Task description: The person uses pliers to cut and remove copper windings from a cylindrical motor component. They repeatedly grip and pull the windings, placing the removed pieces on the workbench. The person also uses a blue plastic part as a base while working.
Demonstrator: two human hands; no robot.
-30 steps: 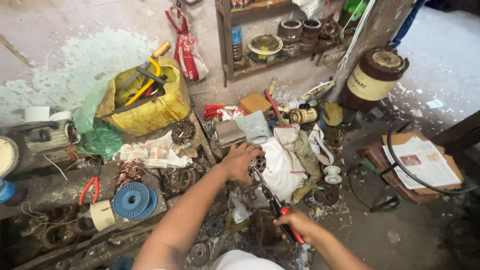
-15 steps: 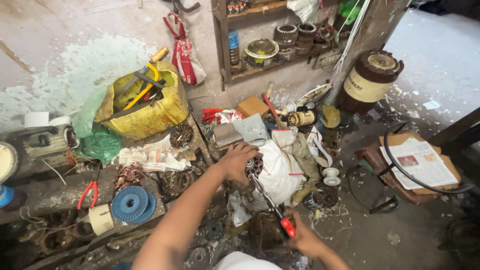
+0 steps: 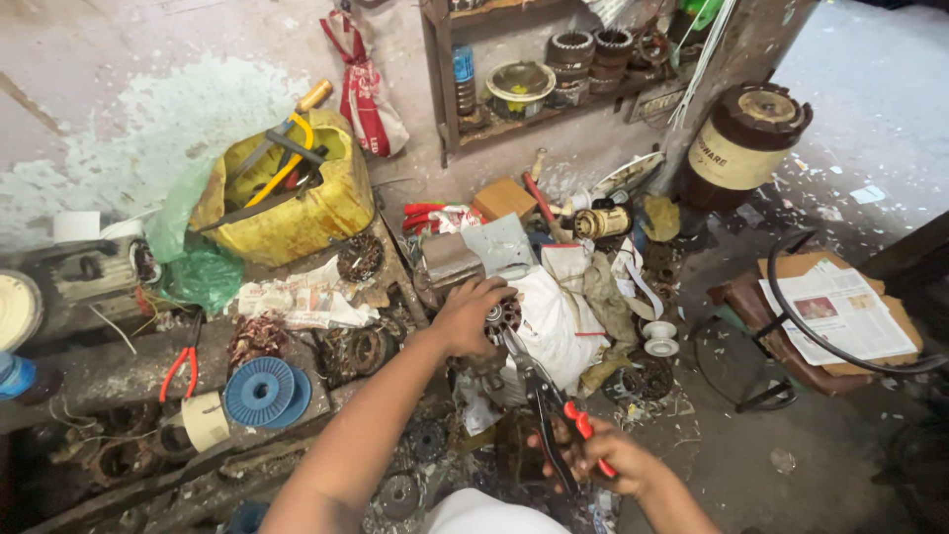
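The left hand (image 3: pixel 465 314) closes over a small round metal motor part (image 3: pixel 502 318) and holds it in place; only the toothed end of the part shows past the fingers. The right hand (image 3: pixel 605 457) is wrapped around the red handles of the pliers (image 3: pixel 542 381), and the handles stand a little apart inside the fist. The dark nose of the pliers reaches up to the motor part, just at the edge of the left palm.

There is little open room around the grip. Just right of it lies a white cloth bag (image 3: pixel 554 326), behind it a grey metal box (image 3: pixel 450 259), and below it dark metal scrap. Farther left of the grip lies a blue spool (image 3: pixel 262 391), and beyond that red-handled cutters (image 3: pixel 180 362). Free floor is only far right, past a newspaper (image 3: pixel 840 311) on a low stool.

Compared with half a second before, the left hand keeps the same place on the part. The right hand has come higher into view, so the handles now show whole.

The surface is a dirty concrete floor with a low bench full of clutter. A yellow can (image 3: pixel 297 203) with tools stands far behind the grip, near a patched wall, a wooden shelf (image 3: pixel 524 94) and a brown jar (image 3: pixel 746 143).
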